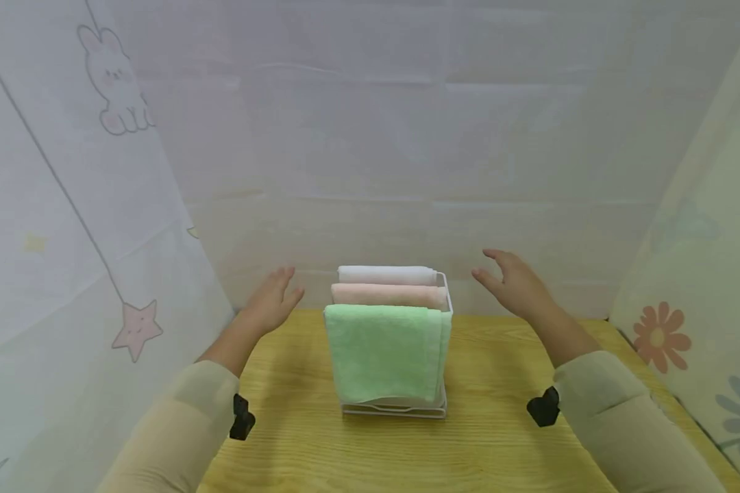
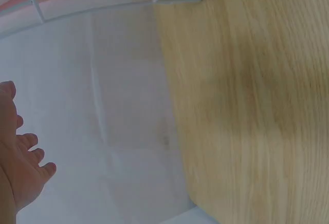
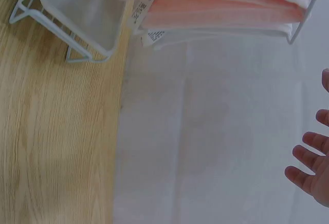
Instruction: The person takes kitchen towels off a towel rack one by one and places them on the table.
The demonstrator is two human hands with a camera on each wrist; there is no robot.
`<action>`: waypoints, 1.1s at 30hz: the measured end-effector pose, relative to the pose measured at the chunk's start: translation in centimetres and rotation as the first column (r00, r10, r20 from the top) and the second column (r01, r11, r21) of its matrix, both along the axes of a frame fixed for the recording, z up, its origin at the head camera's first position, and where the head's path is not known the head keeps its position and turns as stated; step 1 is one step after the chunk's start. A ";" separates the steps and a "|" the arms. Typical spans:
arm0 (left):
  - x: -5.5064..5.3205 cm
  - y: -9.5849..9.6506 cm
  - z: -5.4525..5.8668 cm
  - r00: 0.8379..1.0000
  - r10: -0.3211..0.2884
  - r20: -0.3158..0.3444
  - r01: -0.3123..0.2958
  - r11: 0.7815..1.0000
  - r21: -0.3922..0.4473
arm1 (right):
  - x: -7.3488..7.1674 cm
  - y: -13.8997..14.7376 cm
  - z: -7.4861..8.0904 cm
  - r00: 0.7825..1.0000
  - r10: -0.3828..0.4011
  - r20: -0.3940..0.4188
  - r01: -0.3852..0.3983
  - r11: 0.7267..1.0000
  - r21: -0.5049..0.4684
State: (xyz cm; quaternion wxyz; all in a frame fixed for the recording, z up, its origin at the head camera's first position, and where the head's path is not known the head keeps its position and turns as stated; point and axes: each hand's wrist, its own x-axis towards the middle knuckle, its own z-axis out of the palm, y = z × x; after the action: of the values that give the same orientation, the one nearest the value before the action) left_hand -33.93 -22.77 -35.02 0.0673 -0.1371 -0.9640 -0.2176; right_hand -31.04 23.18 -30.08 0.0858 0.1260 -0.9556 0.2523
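A small white wire rack (image 1: 449,294) stands on the table, with three folded towels draped over its bars. The green towel (image 1: 385,352) hangs at the front, the peach towel (image 1: 388,294) behind it, and the white towel (image 1: 385,274) at the back. My left hand (image 1: 273,301) is in the air left of the rack, fingers loosely extended and holding nothing. On the other side my right hand (image 1: 518,284) is raised, thumb and fingers spread, also holding nothing. In the right wrist view, tags show on the ends of the peach towel (image 3: 221,11) and the one beside it.
The rack's base holds a pale tray (image 3: 87,8). Under it is a wood-grain table (image 1: 370,452). A plain pale sheet (image 1: 395,150) hangs behind the table, and printed sheets stand at left and right. Black devices (image 1: 242,418) are strapped at both sleeves.
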 end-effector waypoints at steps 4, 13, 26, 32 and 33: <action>1.0 0.4 -1.7 0.999 -0.041 -0.033 0.045 0.987 0.154 | 0.9 -1.1 0.1 0.999 0.036 -0.011 -0.036 0.996 -0.081; 3.5 0.9 -5.4 0.997 -0.064 0.049 0.036 0.898 0.439 | 2.7 -3.7 0.2 0.988 0.136 -0.070 -0.149 0.962 -0.231; 5.9 2.1 -9.7 0.989 -0.099 0.112 0.009 0.786 0.618 | 4.7 -6.4 0.4 0.964 0.239 -0.117 -0.262 0.933 -0.246; 6.9 2.5 -11.1 0.985 -0.101 0.138 -0.020 0.736 0.677 | 5.5 -7.5 0.6 0.957 0.256 -0.133 -0.280 0.936 -0.212; 7.0 2.6 -11.4 0.984 -0.100 0.145 -0.028 0.725 0.689 | 5.6 -7.6 0.6 0.957 0.257 -0.132 -0.279 0.940 -0.195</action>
State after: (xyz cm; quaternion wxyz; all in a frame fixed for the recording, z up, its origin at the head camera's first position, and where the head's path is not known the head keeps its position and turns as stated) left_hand -26.94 -20.21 -46.44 0.0255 -0.1019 -0.8137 -0.5717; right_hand -25.41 15.56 -29.46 0.1136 0.2582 -0.8913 0.3550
